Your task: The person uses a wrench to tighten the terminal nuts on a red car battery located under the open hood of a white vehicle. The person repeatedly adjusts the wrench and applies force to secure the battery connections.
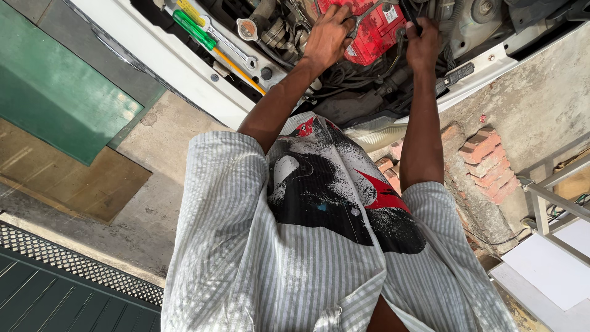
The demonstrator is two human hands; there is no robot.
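Red car battery [369, 31] at top centre; my left hand [327, 37] clamps a spanner [367, 12], right hand [423, 43] grips a dark tool [408, 13]. Metal bridging terminals could spark.

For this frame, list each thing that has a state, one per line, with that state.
Left hand: closed on a wrench, over the battery.
Right hand: closed on a dark tool or cable; which one is unclear.
Wrench: held, at the battery top.
Battery: red, seated in the engine bay.
Green screwdriver: lying loose on the car's front edge.
Spare wrench: lying beside the screwdriver.
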